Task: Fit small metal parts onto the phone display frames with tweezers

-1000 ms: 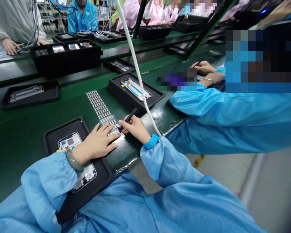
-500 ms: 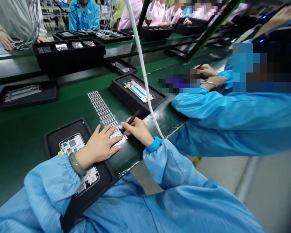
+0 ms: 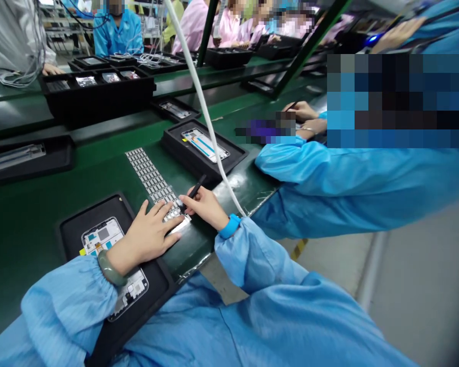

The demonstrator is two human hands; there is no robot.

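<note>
A long sheet of small, grey-white stickers (image 3: 147, 171) lies slantwise on the green work surface. My left hand (image 3: 147, 234) is spread flat, its fingertips resting on the near end of this sheet. Between the fingers of my right hand (image 3: 206, 206) is a pair of slim black tweezers (image 3: 197, 187), pointing down at the sheet beside my left fingertips. The tips are partly hidden. Under my left wrist sits a black tray (image 3: 117, 204) holding a phone frame (image 3: 132, 293), partly covered by my forearm and sleeve.
Another black tray (image 3: 172, 148) with a phone frame (image 3: 204, 144) stands beyond my right hand, a white cable (image 3: 202, 92) hanging before it. A further tray (image 3: 59, 153) lies at left. A co-worker's blue sleeve (image 3: 309, 163) reaches in from the right. Black bins (image 3: 99, 102) line the back.
The whole view has shifted slightly, so the table things appear further left. My hands hold nearly the same pose on the sheet, the tweezers still in my right hand.
</note>
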